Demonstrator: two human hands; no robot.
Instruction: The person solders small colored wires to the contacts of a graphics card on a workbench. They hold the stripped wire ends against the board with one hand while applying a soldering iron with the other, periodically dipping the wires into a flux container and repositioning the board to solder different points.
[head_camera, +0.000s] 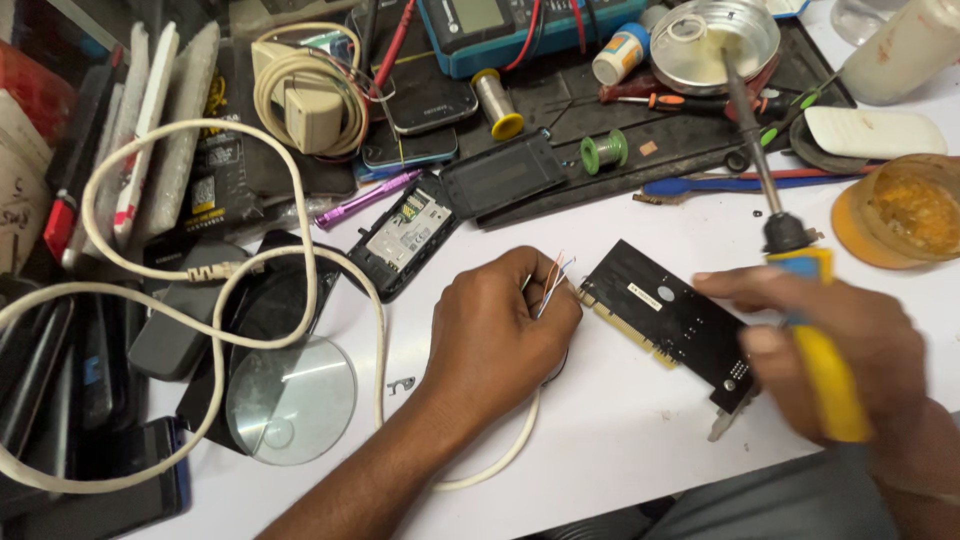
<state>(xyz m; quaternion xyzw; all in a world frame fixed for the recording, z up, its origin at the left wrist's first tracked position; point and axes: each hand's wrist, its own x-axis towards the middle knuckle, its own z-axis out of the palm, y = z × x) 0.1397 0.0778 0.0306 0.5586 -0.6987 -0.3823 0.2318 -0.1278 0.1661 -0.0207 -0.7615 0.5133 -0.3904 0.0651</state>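
Left hand (500, 325), fingers closed, pinches the thin wire ends (553, 280) of a white cable (215, 270) beside a black circuit card (672, 322). Right hand (830, 345) grips a yellow-handled soldering iron (790, 235), its tip over a metal dish (715, 40). Phones, solder spool (604, 150) and round lens (290, 400) crowd the white table (620, 440).

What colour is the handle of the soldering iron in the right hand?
Yellow, with a blue band near the top; the head view shows the soldering iron in the right hand.
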